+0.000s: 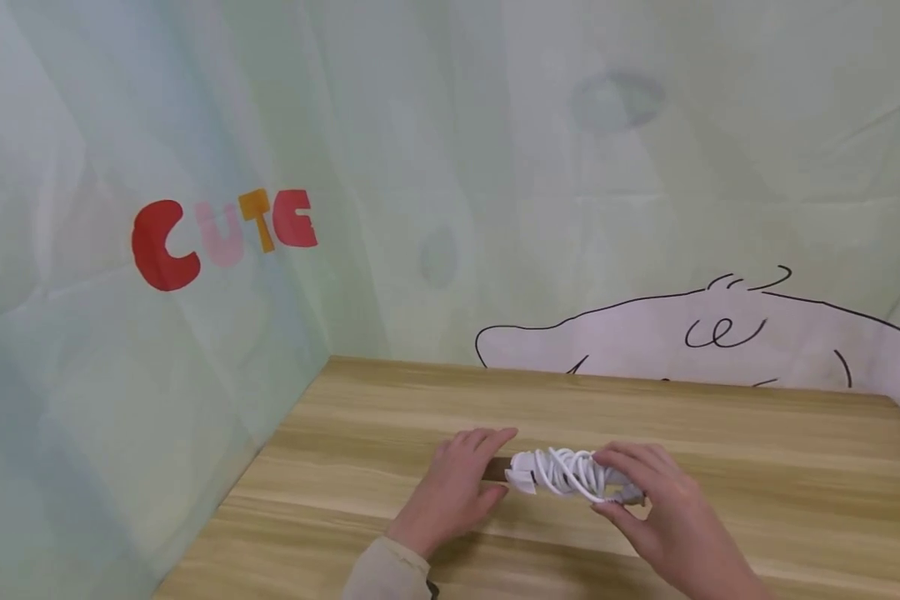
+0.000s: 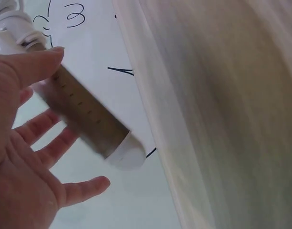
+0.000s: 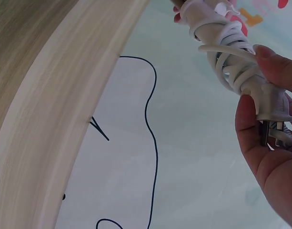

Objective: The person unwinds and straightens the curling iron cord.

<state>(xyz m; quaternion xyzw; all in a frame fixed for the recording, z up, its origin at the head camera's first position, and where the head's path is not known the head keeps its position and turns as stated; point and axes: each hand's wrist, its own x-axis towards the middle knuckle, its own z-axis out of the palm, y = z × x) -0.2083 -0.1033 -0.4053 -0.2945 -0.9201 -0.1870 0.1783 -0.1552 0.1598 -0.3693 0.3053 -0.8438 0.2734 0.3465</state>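
A hair iron (image 2: 86,107) with a brown barrel, a white rounded tip and a white handle is held lengthwise between both hands over the table. White cord (image 1: 568,472) is wound in several loops round its handle. My left hand (image 1: 456,481) holds the barrel near the handle, thumb across one side and the other fingers spread behind, as the left wrist view shows. At the opposite end, my right hand (image 1: 671,510) grips the cord's plug (image 3: 272,104) and handle end between thumb and fingers. The plug's metal prongs (image 3: 265,132) point toward the right palm.
The wood-grain table (image 1: 390,400) extends under both hands. A pale green cloth backdrop (image 1: 450,167) rises behind it and on the left, with coloured letters (image 1: 167,246) and a line-drawn white figure (image 1: 645,337).
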